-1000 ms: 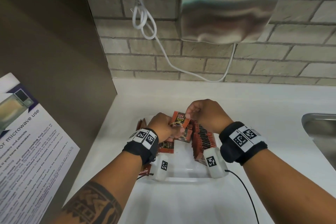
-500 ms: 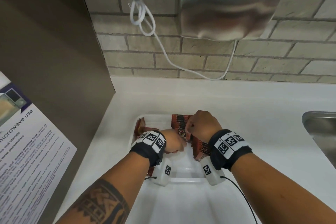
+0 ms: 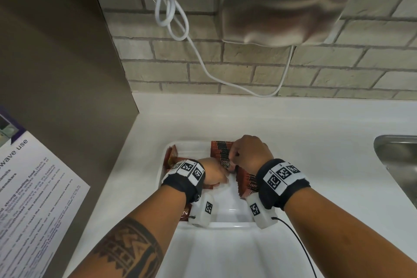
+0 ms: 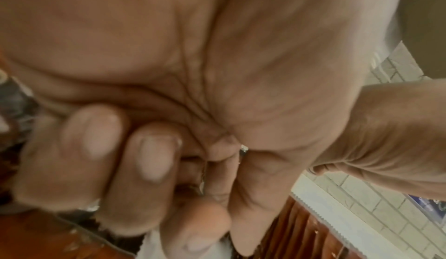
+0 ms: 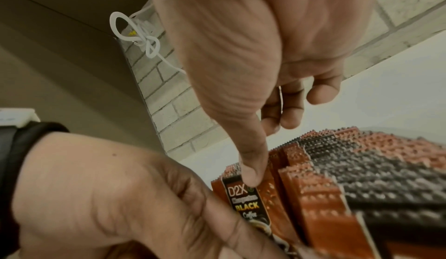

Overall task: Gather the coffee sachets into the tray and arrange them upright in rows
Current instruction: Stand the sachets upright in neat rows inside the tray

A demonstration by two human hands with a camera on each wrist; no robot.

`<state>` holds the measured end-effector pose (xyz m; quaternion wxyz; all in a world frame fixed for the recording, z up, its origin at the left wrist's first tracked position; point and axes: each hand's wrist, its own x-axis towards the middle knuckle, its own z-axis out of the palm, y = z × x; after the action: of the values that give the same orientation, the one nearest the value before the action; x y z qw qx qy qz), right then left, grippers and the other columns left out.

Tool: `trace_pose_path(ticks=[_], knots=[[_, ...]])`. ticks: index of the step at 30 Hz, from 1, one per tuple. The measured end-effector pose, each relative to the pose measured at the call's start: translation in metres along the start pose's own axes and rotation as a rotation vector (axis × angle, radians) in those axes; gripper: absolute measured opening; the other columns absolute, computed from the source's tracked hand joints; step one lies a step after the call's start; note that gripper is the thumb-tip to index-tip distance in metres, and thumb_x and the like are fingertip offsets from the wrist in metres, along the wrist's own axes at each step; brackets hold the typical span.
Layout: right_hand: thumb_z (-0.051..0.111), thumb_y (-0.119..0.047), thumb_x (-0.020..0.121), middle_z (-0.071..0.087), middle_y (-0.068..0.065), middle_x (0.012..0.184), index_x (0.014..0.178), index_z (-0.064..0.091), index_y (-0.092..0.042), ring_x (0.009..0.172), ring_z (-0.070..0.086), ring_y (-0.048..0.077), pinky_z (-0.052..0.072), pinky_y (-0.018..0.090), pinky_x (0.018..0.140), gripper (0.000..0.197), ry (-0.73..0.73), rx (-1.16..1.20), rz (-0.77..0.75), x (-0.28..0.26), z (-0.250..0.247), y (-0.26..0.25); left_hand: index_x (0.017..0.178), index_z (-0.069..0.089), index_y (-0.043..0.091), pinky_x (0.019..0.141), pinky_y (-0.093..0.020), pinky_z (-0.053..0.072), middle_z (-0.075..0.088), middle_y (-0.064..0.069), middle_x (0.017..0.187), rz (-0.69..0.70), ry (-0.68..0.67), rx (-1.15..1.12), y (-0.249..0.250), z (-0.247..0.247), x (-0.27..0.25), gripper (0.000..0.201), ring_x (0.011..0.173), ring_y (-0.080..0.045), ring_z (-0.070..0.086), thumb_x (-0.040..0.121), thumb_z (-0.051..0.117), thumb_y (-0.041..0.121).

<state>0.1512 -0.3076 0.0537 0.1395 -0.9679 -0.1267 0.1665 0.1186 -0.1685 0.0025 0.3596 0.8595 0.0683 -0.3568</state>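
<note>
1. Head view: the white tray [image 3: 171,149] sits on the white table [image 3: 316,142], near the brick wall. A row of coffee sachets [image 3: 220,151] stands upright along the tray's right side. Loose sachets [image 3: 170,157] lie at its left edge.
2. Head view: my right hand [image 3: 250,153] is over the row, fingers curled onto the front sachet [image 3: 225,163]. My left hand [image 3: 214,171] is just beside it, low in the tray, fingers bent under.
3. Left wrist view: blurred. My left hand [image 4: 217,72] fills the frame with fingers [image 4: 154,158] curled into the palm; a thin foil edge shows between them, but I cannot tell what they hold. Upright sachets [image 4: 311,230] stand below.
4. Right wrist view: my right hand [image 5: 241,53] pinches the front sachet [image 5: 243,200], thumb on its top edge at the printed face, "D2X BLACK Coffee". My left hand [image 5: 108,196] touches the same sachet lower down. The row of coffee sachets [image 5: 362,167] stands packed behind it.
</note>
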Motion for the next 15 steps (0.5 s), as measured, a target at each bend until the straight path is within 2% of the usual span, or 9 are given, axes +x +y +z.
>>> trace_pose_path(ticks=[9, 15], knots=[[0.076, -0.020, 0.081, 0.064, -0.011, 0.094, 0.080, 0.071, -0.030, 0.101, 0.061, 0.016, 0.049, 0.037, 0.096, 0.011, -0.013, 0.036, -0.008, -0.0008, -0.0003, 0.0030, 0.119, 0.073, 0.013, 0.063, -0.025, 0.050, 0.064, -0.003, 0.073, -0.022, 0.001, -0.068, -0.0011, 0.0018, 0.0053, 0.028, 0.060, -0.013, 0.056, 0.092, 0.066, 0.019], [0.076, -0.018, 0.080, 0.064, -0.011, 0.094, 0.078, 0.069, -0.031, 0.101, 0.061, 0.015, 0.048, 0.037, 0.097, 0.015, -0.013, 0.055, -0.011, -0.0021, -0.0014, 0.0035, 0.110, 0.075, 0.009, 0.070, -0.030, 0.050, 0.067, -0.007, 0.080, -0.028, -0.013, -0.076, -0.0027, 0.0029, 0.0068, 0.024, 0.066, -0.018, 0.057, 0.090, 0.067, 0.019]])
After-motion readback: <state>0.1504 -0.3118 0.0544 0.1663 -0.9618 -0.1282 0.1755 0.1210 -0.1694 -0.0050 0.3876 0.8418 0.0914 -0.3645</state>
